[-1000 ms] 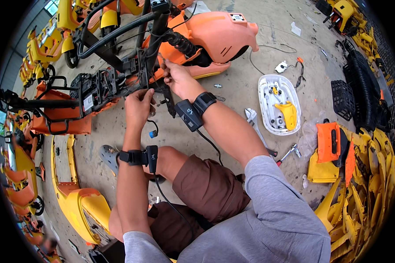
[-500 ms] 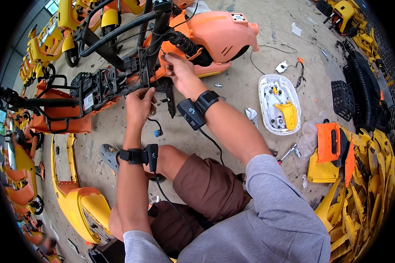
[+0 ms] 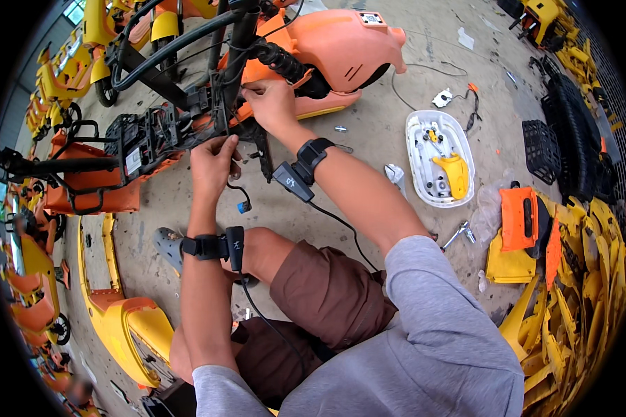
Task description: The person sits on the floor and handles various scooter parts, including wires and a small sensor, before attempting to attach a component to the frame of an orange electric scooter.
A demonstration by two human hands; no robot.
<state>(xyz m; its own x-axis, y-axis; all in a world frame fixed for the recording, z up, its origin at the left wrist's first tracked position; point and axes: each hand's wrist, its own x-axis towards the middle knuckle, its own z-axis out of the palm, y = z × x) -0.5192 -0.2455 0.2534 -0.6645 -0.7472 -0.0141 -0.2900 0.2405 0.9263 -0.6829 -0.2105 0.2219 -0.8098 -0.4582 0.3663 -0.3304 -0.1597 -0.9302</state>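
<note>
A partly stripped scooter with a black frame (image 3: 231,73) and an orange-pink body panel (image 3: 337,52) stands in front of me. My left hand (image 3: 212,165) is closed in a pinch below the frame. From beside its fingers hangs a black cable with a blue-ended connector (image 3: 243,206), seemingly held in them. My right hand (image 3: 271,104) reaches in beside the frame's upright, under the black shock absorber (image 3: 282,61). Its fingers are bent and closed among thin cables; what they grip, if anything, is hidden. Both wrists wear black straps with small boxes.
Right of me lies a white tray (image 3: 411,163) with a yellow part and small hardware. A ratchet wrench (image 3: 458,235) is near it. Yellow panels (image 3: 570,278) pile up at the right; a yellow scooter shell (image 3: 129,333) lies at the left. Parked scooters line the far left.
My right hand has moved a little left, closer to the frame's upright, its fingers now bent in beside it. The left hand stays nearly in place. The view has shifted slightly.
</note>
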